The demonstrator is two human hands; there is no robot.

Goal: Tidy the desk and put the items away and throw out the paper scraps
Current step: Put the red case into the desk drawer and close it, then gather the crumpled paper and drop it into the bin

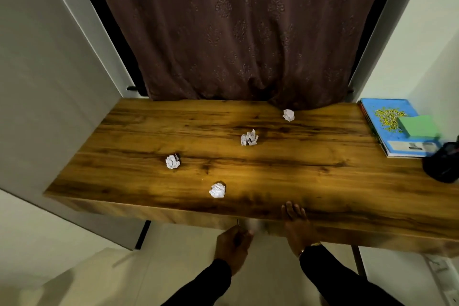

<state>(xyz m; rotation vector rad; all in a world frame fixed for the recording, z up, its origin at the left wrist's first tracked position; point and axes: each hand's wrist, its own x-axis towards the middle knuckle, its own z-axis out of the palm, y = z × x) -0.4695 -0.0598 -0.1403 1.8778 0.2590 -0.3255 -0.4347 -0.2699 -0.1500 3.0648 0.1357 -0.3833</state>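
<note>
Several crumpled white paper scraps lie on the wooden desk (323, 181): one near the front (217, 190), one to the left (172, 161), one in the middle (249, 137) and one at the back by the curtain (288, 115). My right hand (295, 221) rests on the desk's front edge, fingers spread on the top, holding nothing. My left hand (232, 243) hangs curled just below the front edge. A blurred pale thing (253, 225) shows at its fingertips; whether the hand holds it is unclear.
At the desk's right end lies a blue book (390, 122) with a green sticky-note pad (418, 126) on it, and a black pen holder (442, 164) in front. A brown curtain (236, 32) hangs behind. White walls flank both sides.
</note>
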